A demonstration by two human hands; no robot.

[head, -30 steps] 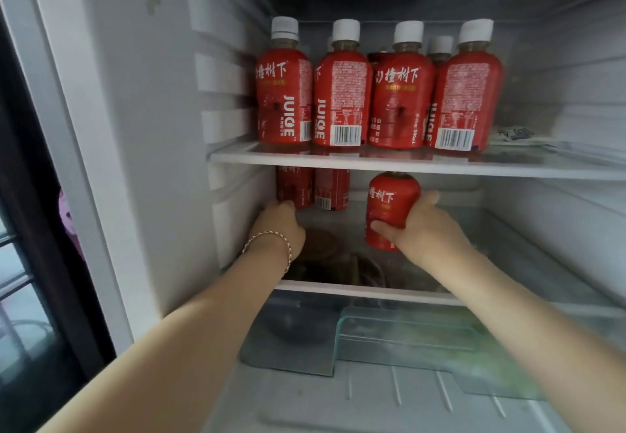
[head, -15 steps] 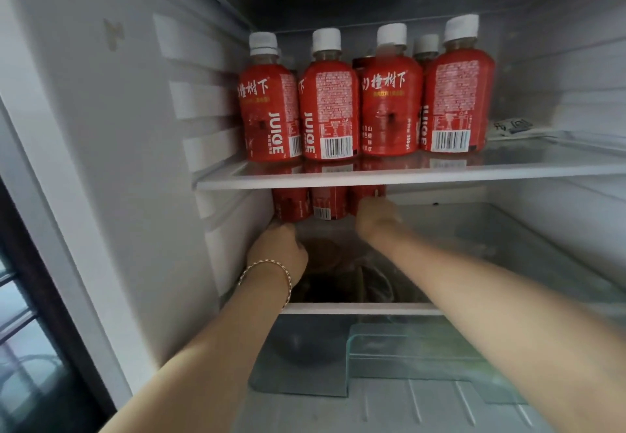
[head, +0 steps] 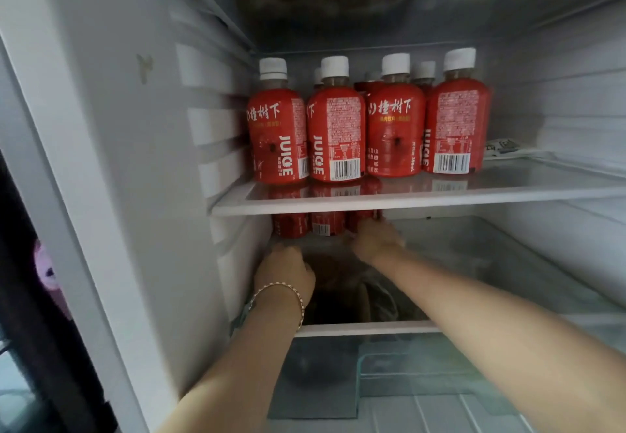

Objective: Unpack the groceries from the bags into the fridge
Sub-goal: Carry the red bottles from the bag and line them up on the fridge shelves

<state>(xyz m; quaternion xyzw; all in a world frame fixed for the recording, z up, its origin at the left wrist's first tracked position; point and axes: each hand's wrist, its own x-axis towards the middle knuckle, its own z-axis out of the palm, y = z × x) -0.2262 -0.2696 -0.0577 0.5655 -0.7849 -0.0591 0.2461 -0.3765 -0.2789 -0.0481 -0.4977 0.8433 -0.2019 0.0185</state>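
The right hand [head: 376, 243] grips a red juice bottle [head: 363, 224] standing on the lower shelf [head: 366, 328]; the left hand [head: 286, 268], just below the leftmost bottle [head: 290, 226], hides its fingers, so its grip cannot be told. Above, more bottles [head: 335, 134] stand upright on the glass shelf [head: 508, 192].

Red, white-capped juice bottles [head: 335, 134] upright in tight rows on the upper shelf [head: 508, 188]; three lower bottles [head: 325, 226] half-hidden beneath.

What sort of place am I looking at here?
Inside a fridge, probably a home one: a glass shelf lined with juice bottles, and a clear drawer below.
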